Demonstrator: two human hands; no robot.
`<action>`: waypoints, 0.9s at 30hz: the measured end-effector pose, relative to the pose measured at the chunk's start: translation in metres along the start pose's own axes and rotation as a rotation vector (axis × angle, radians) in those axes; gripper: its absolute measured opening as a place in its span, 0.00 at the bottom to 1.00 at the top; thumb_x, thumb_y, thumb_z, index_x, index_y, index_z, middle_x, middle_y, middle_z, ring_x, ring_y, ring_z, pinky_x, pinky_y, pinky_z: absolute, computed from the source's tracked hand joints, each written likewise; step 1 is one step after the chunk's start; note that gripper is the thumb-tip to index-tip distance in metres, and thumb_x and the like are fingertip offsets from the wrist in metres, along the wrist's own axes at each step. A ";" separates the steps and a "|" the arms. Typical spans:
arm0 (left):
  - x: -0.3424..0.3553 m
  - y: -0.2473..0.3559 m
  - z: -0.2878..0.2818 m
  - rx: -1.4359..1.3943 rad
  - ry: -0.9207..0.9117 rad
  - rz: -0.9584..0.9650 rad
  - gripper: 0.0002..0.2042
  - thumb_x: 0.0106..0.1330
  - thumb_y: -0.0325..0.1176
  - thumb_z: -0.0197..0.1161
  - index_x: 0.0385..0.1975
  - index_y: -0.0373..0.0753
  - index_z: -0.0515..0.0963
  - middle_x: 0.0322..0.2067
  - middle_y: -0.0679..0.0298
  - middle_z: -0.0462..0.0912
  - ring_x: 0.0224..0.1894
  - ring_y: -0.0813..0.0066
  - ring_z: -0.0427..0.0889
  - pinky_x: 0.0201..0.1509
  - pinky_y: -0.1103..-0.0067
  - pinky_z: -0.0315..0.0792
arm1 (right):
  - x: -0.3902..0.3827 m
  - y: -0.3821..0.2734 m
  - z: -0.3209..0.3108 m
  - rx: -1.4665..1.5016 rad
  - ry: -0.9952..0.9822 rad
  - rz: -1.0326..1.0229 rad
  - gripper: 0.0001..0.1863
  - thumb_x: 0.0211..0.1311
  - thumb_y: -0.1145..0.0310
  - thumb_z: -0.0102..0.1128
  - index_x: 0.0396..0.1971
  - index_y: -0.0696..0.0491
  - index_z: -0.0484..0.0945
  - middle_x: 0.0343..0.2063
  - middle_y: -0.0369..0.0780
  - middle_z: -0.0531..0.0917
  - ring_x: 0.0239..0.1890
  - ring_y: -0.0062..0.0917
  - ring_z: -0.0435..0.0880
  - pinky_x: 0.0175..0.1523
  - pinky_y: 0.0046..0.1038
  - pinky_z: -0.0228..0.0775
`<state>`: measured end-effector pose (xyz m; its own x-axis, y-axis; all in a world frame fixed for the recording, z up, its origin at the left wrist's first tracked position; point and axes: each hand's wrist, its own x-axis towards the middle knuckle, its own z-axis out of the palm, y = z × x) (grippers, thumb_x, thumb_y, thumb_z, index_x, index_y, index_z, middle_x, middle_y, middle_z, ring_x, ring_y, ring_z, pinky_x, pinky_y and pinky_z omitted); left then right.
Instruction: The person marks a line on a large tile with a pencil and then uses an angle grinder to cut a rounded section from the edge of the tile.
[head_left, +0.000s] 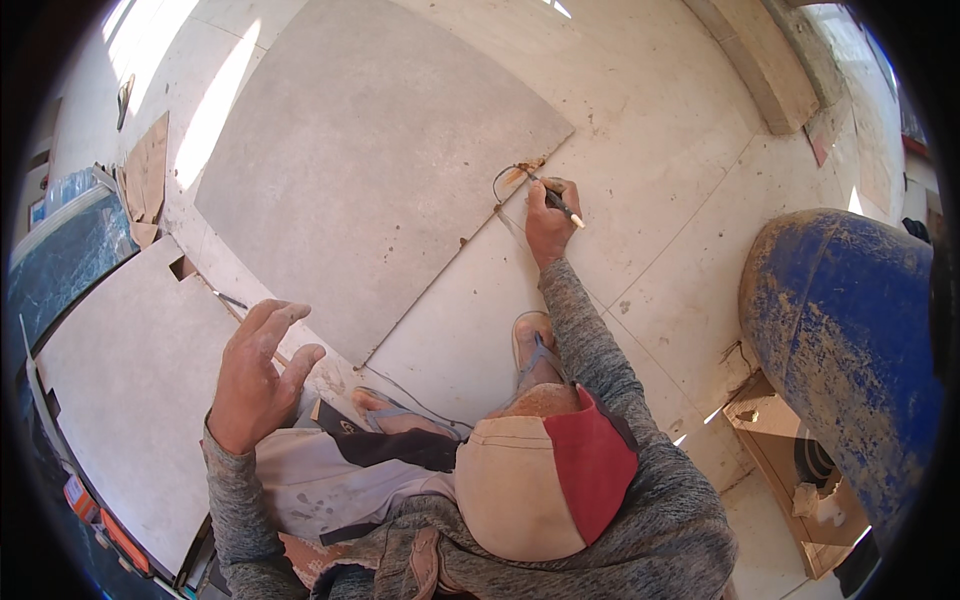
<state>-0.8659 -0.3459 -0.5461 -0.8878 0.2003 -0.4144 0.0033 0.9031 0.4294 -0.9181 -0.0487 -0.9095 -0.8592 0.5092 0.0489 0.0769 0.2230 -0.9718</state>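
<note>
My right hand (550,225) is closed on a dark pen-like tool (564,208) with a pale end, at the right edge of a large grey tile (375,170) on the floor. A thin dark loop (500,170), perhaps wire or cord, and a rusty-brown patch (520,172) lie by its fingers at that edge. My left hand (260,375) is raised over the left side, fingers apart and holding nothing. Below, between my forearms, are a beige and red cap (540,475) and feet in flip-flops (535,345).
More tiles (140,400), dark blue marbled panels (70,240), cardboard (145,180) and an orange tool (110,525) are on the left. A scuffed blue drum (840,330) lies at the right beside an open cardboard box (790,470). A concrete ledge (760,70) stands at the upper right.
</note>
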 end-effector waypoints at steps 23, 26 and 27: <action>-0.031 -0.234 0.031 -0.678 0.123 -0.608 0.28 0.68 0.42 0.69 0.63 0.31 0.73 0.54 0.54 0.82 0.55 0.67 0.80 0.57 0.72 0.75 | 0.059 -0.050 -0.106 -0.856 -0.618 0.345 0.29 0.56 0.58 0.73 0.53 0.59 0.75 0.40 0.48 0.87 0.46 0.39 0.87 0.52 0.38 0.78; -0.059 -0.314 0.110 -0.738 0.183 -0.842 0.37 0.65 0.47 0.72 0.68 0.32 0.68 0.55 0.55 0.80 0.51 0.70 0.78 0.48 0.73 0.75 | 0.070 -0.082 -0.088 -0.870 -0.518 0.237 0.29 0.59 0.55 0.71 0.55 0.57 0.77 0.42 0.48 0.87 0.47 0.43 0.87 0.56 0.41 0.77; -0.054 -0.315 0.142 -0.887 0.196 -0.923 0.36 0.66 0.48 0.71 0.66 0.31 0.68 0.53 0.55 0.80 0.49 0.70 0.79 0.48 0.72 0.75 | 0.081 -0.081 -0.085 -0.809 -0.509 0.155 0.28 0.60 0.56 0.70 0.54 0.58 0.78 0.42 0.47 0.87 0.47 0.42 0.87 0.55 0.40 0.77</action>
<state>-0.7534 -0.5874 -0.7724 -0.4507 -0.4854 -0.7492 -0.8804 0.1029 0.4630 -0.9508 0.0452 -0.8071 -0.9117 0.2027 -0.3573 0.3693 0.7854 -0.4968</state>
